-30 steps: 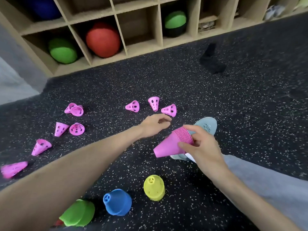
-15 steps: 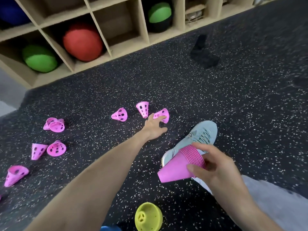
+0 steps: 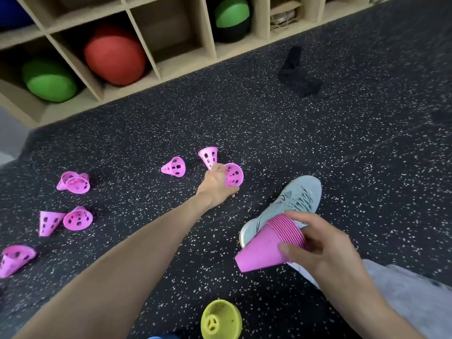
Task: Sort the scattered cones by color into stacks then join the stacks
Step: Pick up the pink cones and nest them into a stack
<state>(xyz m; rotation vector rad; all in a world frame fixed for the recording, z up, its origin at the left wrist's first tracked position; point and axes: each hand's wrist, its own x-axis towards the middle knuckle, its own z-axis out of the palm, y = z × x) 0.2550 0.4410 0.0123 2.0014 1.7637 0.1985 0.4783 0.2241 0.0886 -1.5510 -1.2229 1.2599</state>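
My left hand (image 3: 215,184) reaches forward and grips a loose pink perforated cone (image 3: 233,174) lying on the floor. My right hand (image 3: 320,245) holds a stack of pink cones (image 3: 266,245) on its side, narrow end pointing left, above my shoe. Two more pink cones lie just beyond the left hand, one (image 3: 209,156) touching distance away and one (image 3: 175,167) further left. Several other pink cones (image 3: 74,183) are scattered along the left side of the floor. A yellow cone stack (image 3: 221,320) stands at the bottom edge.
My light blue shoe (image 3: 293,204) rests on the black speckled floor under the pink stack. A wooden cubby shelf (image 3: 156,67) with red and green balls runs along the back. A black cloth (image 3: 297,74) lies at the far right.
My left hand has reached further forward and closed on the nearest pink cone, tipping it up. My right hand with the pink stack has drawn back toward me.
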